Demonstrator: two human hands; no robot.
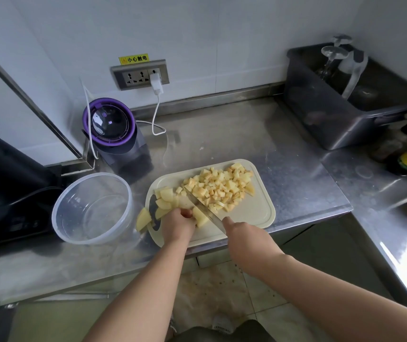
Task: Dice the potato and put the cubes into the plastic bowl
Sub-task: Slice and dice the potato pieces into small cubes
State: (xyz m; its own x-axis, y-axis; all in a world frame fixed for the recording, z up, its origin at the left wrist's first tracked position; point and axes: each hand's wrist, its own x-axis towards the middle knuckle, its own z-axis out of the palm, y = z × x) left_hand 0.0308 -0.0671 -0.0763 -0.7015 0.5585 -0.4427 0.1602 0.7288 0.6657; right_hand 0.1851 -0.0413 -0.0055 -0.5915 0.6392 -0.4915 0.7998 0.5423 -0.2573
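Mid-dicing, seen from above. Right hand (pixel 243 234) clenched round the handle of a knife (pixel 202 206), with the blade slanting away and leftward from it, down into the potato. Left hand (pixel 179 224) curled over the larger potato chunks (pixel 165 201), pinning them to the cutting board (pixel 254 215) just left of the blade. Beyond the right hand, past the blade, a heap of finished cubes (pixel 222 186) on the far half of the board. Just left of the left hand, a stray chunk (pixel 144 219) hanging over the board's edge. Further left again, the plastic bowl (pixel 91 208), near the board and holding no potato.

Judged roughly halfway: cutting unfinished, transfer not begun. Next, probably more cuts through the pinned chunks, fingertips tucked back from the edge. Then retrieving the stray chunk, and scooping everything leftward into the bowl.
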